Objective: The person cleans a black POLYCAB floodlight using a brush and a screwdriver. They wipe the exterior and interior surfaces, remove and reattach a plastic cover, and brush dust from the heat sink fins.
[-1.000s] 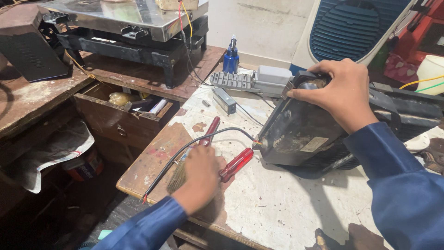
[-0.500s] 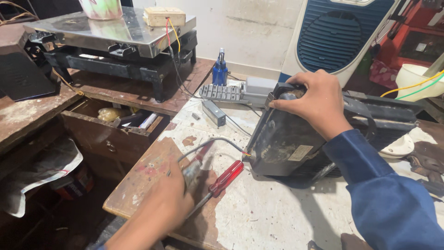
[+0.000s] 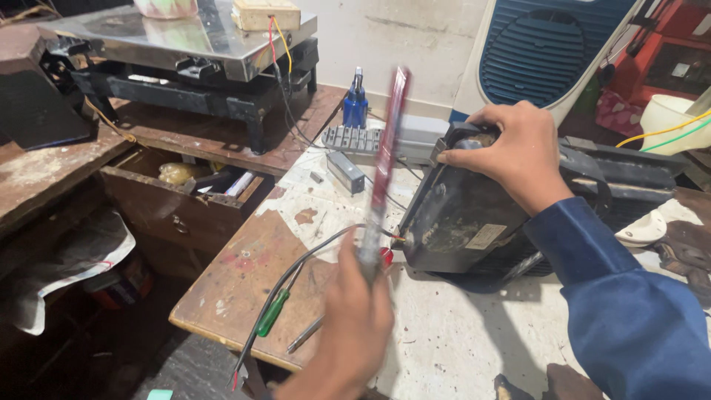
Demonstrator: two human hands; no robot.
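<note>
Your left hand (image 3: 355, 318) has lifted the red-handled pliers (image 3: 385, 163) off the bench (image 3: 459, 348), grip closed around them, while your right hand (image 3: 518, 152) still clasps the black casing (image 3: 459, 222) near the far edge.

Soft, even indoor light, with motion blur up front

The red-handled tool (image 3: 386, 159) and left hand (image 3: 355, 326) smear with movement; the steel platform (image 3: 215, 44) carries glare, and a soft shadow sits beneath the black casing (image 3: 463, 222).
</note>
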